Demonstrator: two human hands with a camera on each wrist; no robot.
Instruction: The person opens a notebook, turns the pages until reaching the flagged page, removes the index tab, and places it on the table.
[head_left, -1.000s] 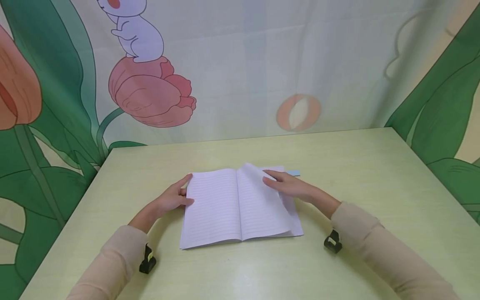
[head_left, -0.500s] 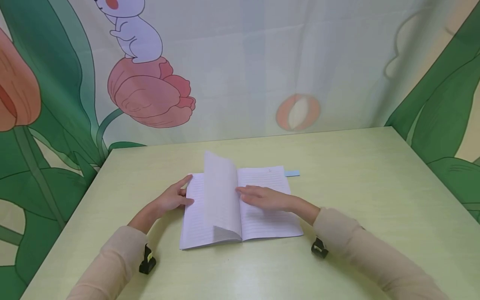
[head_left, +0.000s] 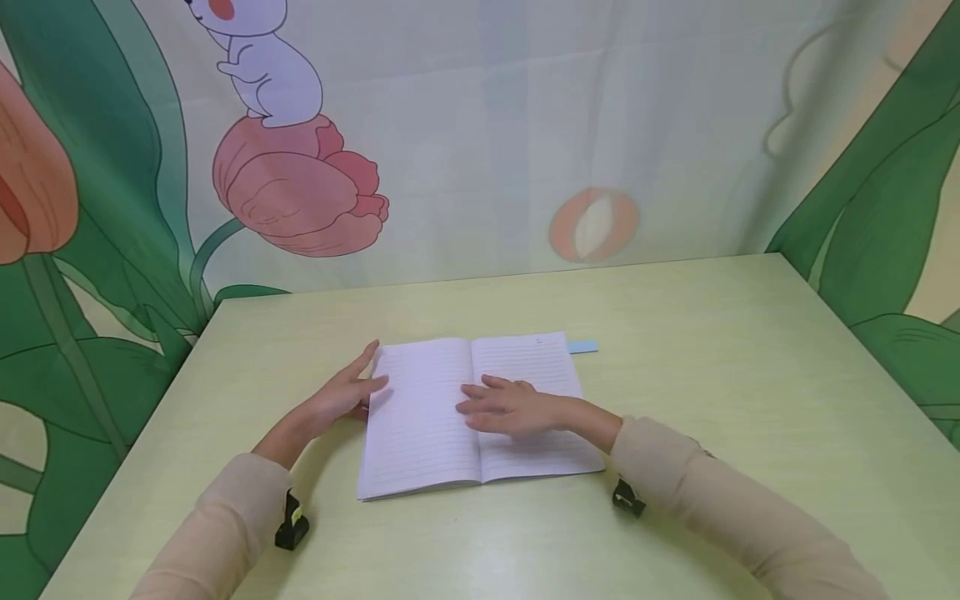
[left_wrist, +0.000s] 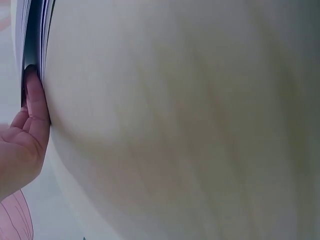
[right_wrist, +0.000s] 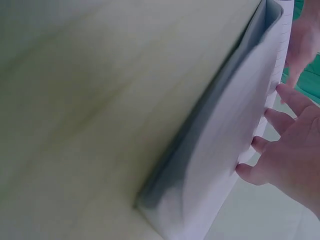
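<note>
An open lined notebook [head_left: 423,417] lies on the table, its two pages spread flat. At its left edge my left hand [head_left: 341,400] holds the left side, thumb over the page. In the left wrist view a finger of the left hand [left_wrist: 30,125] reaches into a gap between the notebook's leaves [left_wrist: 46,30]. My right hand [head_left: 517,410] rests on the right page close to the centre fold, fingers spread. The right wrist view has the fingertips of that right hand [right_wrist: 290,145] touching the paper [right_wrist: 235,110].
A light blue tab [head_left: 582,347] sticks out past the notebook's upper right edge. The pale wooden table [head_left: 675,333] runs back to a printed curtain [head_left: 465,150] with flowers and a white animal. Small black devices [head_left: 291,523] sit at both wrists.
A leaf went from the right side over to the left and now lies flat. My right hand moved left to the centre fold and spread its fingers; the left thumb shifted up the edge.
</note>
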